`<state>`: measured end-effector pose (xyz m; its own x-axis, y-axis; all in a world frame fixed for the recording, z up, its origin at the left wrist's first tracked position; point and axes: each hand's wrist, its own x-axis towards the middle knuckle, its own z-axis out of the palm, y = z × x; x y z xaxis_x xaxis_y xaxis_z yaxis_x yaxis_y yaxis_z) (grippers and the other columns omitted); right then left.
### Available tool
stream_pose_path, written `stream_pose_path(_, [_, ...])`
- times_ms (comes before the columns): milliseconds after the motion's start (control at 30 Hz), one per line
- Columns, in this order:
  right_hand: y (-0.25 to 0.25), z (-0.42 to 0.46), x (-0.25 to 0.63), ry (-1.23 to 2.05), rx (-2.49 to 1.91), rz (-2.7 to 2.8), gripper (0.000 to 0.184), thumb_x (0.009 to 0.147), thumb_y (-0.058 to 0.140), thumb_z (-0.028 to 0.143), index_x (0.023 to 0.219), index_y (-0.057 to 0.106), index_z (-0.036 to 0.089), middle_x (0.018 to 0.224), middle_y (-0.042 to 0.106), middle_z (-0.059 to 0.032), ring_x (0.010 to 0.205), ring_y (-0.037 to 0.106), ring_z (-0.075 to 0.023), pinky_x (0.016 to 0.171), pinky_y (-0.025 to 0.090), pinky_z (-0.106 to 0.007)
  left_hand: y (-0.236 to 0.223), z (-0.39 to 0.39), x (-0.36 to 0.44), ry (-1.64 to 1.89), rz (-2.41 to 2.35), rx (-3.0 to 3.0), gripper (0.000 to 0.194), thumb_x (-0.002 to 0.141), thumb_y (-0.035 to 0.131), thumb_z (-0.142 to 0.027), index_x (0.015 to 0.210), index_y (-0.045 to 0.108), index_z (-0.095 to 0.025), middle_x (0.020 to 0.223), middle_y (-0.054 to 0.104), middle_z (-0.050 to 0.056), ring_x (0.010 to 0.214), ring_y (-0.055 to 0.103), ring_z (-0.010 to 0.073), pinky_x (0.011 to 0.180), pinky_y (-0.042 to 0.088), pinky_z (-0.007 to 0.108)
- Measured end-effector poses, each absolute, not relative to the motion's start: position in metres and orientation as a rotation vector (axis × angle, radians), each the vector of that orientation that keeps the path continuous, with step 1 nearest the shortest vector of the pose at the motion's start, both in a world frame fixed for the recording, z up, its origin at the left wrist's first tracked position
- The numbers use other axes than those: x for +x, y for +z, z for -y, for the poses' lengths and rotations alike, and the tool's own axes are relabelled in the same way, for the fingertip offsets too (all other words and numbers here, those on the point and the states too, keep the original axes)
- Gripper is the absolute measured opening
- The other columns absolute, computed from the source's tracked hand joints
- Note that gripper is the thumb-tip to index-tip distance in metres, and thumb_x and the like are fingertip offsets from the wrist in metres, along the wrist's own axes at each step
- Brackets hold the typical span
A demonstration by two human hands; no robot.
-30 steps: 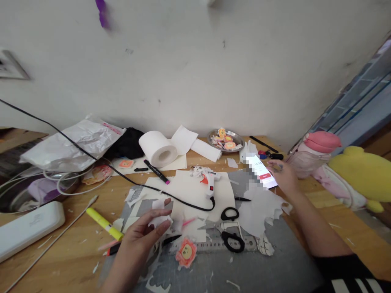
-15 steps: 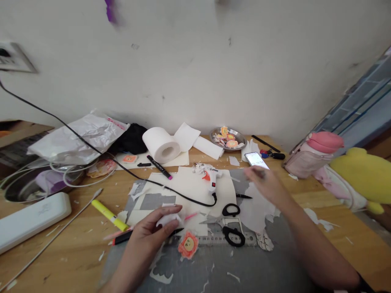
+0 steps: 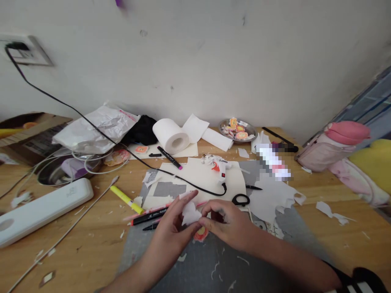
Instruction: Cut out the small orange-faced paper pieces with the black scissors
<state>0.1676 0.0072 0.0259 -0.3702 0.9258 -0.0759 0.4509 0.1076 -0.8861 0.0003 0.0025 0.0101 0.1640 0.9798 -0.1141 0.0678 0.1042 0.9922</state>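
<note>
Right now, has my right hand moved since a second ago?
Yes, left and toward you. Your right hand was well right of the glue gun; now it's on the near side, by your left hand.

A black sleeve [image 3: 339,276] with white stripes [image 3: 363,288] covers the right arm [image 3: 284,252]; left hand [image 3: 174,230] and right hand [image 3: 230,226] are bare.

Scissors [image 3: 241,199] mostly hidden behind the right hand [image 3: 232,224], phone screen [image 3: 273,160] blurred by pixelation.
</note>
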Motion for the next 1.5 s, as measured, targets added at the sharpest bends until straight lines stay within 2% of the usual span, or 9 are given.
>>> stream_pose_path(167, [0.022,-0.005,0.167,1.244,-1.345,1.816,0.009,0.077,0.056,0.026,0.076,0.059,0.018,0.084,0.064,-0.0025,0.058,0.046,-0.0098,0.056,0.039,-0.023,0.007,-0.003,0.002,0.974,-1.037,1.112,0.064,0.063,0.068,-0.026,0.124,0.048,-0.019,0.099,0.065,0.006,0.079,0.060,0.0172,0.069,0.049,0.027])
stream_pose_path(267, [0.019,-0.005,0.167,1.289,-1.337,1.793,0.005,0.074,0.057,0.022,0.071,0.056,0.018,0.075,0.059,0.0008,0.054,0.041,-0.0081,0.052,0.036,-0.021,0.006,-0.005,0.000,0.991,-1.063,1.120,0.063,0.063,0.069,-0.028,0.122,0.051,-0.019,0.100,0.064,0.008,0.080,0.059,0.0183,0.067,0.048,0.026])
stream_pose_path(367, [0.017,-0.006,0.167,1.310,-1.317,1.786,0.006,0.072,0.059,0.020,0.069,0.053,0.019,0.062,0.050,0.0047,0.051,0.039,-0.0076,0.049,0.034,-0.020,0.004,-0.006,-0.002,1.037,-1.112,1.142,0.045,0.060,0.070,-0.026,0.103,0.063,-0.021,0.116,0.057,0.009,0.097,0.057,0.0223,0.074,0.048,0.027])
stream_pose_path(500, [0.017,-0.006,0.166,1.280,-1.319,1.773,0.003,0.073,0.058,0.021,0.073,0.055,0.019,0.057,0.045,0.0059,0.051,0.039,-0.0082,0.049,0.034,-0.020,0.000,-0.006,-0.002,1.056,-1.040,1.172,0.013,0.064,0.068,-0.021,0.074,0.060,-0.020,0.092,0.059,0.004,0.090,0.058,0.0184,0.074,0.047,0.025])
stream_pose_path(633, [0.016,-0.005,0.166,1.235,-1.318,1.764,0.003,0.072,0.057,0.020,0.071,0.055,0.019,0.062,0.049,0.0046,0.052,0.040,-0.0083,0.050,0.035,-0.020,-0.001,-0.007,0.000,1.093,-0.981,1.100,0.029,0.061,0.070,-0.019,0.081,0.049,-0.022,0.077,0.054,-0.003,0.064,0.053,0.0109,0.057,0.045,0.021])
stream_pose_path(967, [0.016,-0.006,0.166,1.183,-1.350,1.814,0.002,0.072,0.055,0.019,0.070,0.055,0.019,0.063,0.052,0.0041,0.052,0.041,-0.0086,0.050,0.034,-0.020,0.008,-0.012,0.001,1.032,-0.966,1.156,0.033,0.062,0.068,-0.023,0.058,0.036,-0.020,0.061,0.040,-0.006,0.058,0.041,0.0093,0.054,0.039,0.019])
stream_pose_path(1100, [0.016,-0.006,0.166,1.155,-1.368,1.843,0.003,0.072,0.055,0.018,0.069,0.056,0.019,0.063,0.055,0.0038,0.053,0.042,-0.0090,0.051,0.035,-0.020,0.011,-0.012,0.002,1.025,-1.062,1.136,0.032,0.058,0.072,-0.025,0.058,0.040,-0.019,0.064,0.046,-0.004,0.068,0.049,0.0124,0.061,0.042,0.021])
stream_pose_path(1267, [0.012,-0.005,0.166,1.153,-1.393,1.828,0.003,0.071,0.058,0.021,0.069,0.058,0.018,0.060,0.053,0.0042,0.052,0.042,-0.0087,0.048,0.032,-0.020,0.013,-0.012,0.002,0.908,-1.044,1.078,0.028,0.057,0.072,-0.030,0.074,0.052,-0.019,0.071,0.055,-0.001,0.066,0.052,0.0137,0.061,0.043,0.024])
stream_pose_path(1500, [0.011,-0.005,0.165,1.137,-1.394,1.839,0.004,0.071,0.058,0.021,0.068,0.058,0.018,0.059,0.053,0.0044,0.051,0.041,-0.0081,0.048,0.033,-0.019,0.014,-0.009,0.001,0.854,-1.056,1.259,0.022,0.068,0.063,-0.036,0.064,0.050,-0.019,0.065,0.052,-0.001,0.063,0.048,0.0132,0.059,0.041,0.023])
